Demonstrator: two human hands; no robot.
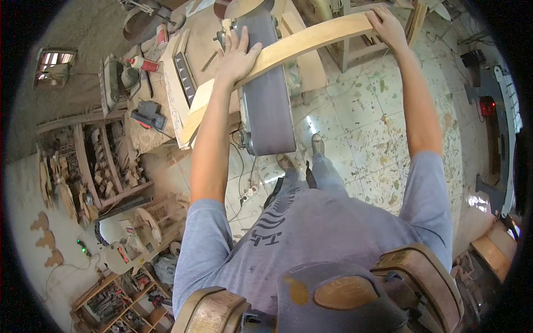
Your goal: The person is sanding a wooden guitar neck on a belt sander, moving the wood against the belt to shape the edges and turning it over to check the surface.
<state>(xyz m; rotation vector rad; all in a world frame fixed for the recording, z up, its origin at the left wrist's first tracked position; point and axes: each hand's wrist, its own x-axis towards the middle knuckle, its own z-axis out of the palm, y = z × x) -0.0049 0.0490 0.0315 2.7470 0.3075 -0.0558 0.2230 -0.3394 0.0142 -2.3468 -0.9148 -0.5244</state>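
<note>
A long, curved strip of pale wood [316, 44] lies slantwise across the dark belt of a belt sander [268, 114]. My right hand [387, 29] grips its far right end, with the fingers wrapped over the edge. Over the belt, my left hand [237, 62] rests on the wood near its middle, fingers stretched out and spread. The strip's left end passes under my left forearm and comes out beside the workbench. I cannot see the wood's underside where it meets the belt.
On the bench [145, 94] at left are a red-and-white bottle [143, 64] and a black-and-red power tool [149, 115]. Cables [242, 191] trail over the tiled floor by my feet. Shelves of wood offcuts [102, 158] stand farther left, and wooden frames [355, 53] behind the strip.
</note>
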